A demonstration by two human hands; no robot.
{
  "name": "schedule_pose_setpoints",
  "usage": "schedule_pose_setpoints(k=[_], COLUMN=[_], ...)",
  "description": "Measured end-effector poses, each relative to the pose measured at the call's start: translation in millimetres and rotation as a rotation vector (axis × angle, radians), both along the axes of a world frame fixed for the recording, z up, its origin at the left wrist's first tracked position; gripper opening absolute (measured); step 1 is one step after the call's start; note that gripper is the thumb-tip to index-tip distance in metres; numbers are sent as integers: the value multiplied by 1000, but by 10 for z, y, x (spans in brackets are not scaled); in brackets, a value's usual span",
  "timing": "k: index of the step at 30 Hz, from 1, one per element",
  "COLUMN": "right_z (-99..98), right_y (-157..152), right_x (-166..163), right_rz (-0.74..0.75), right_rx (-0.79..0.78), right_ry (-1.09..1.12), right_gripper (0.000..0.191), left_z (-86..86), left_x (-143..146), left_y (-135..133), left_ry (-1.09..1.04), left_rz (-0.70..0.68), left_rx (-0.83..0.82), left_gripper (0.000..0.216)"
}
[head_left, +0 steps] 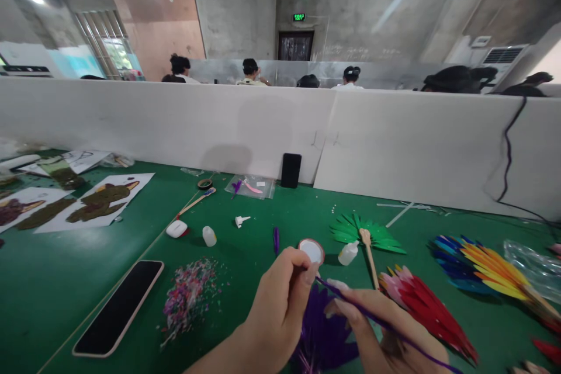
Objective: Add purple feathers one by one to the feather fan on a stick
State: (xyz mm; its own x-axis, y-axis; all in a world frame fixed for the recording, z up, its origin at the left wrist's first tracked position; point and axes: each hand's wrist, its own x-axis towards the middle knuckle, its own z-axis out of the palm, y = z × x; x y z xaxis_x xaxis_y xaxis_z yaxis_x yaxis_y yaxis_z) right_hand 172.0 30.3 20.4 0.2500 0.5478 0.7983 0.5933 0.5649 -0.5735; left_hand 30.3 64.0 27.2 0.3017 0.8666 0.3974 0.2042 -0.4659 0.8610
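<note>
I see two bare hands close together over a green surface (241,272), by a round white dish (311,250). The left hand (280,298) is just in front of the dish, its thumb and finger pinched together. I can't tell what is between them. The right hand (390,307), in front of the dish and to its right, is closed on a thin purple strip (388,324). The strip's tip comes right up by the left fingers, but I can't tell if they touch. Under the hands, in front of the dish, lies a bunch of purple feathers (325,327). One small purple feather (276,240) lies just left of the dish. A little white bottle (348,253) is near the dish on its right, and past it is a green feather fan (368,235) with a wooden stick. Red and pink feathers (425,304) lie right of the dish and closer to the person. Well to the dish's left is a pile of colorful bits (189,295).
</note>
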Motion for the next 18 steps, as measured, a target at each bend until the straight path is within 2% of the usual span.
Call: schedule_pose_setpoints(k=[5,14,18], right_z=[51,52,41], right_y=[1,-48,-57], right_x=[48,-2,-58], right_rz=[56,35,-24], right_rx=[38,51,39], right_ry=[-98,-54,36], right_gripper=[5,3,11], left_z=[18,56,16], left_x=[12,-41,-38], left_y=[-39,-85,-88], left_ry=[-46,-27,-42], left_rz=[-32,-90,-87], left_rx=[-69,-55,-60], left_gripper=[17,22,23])
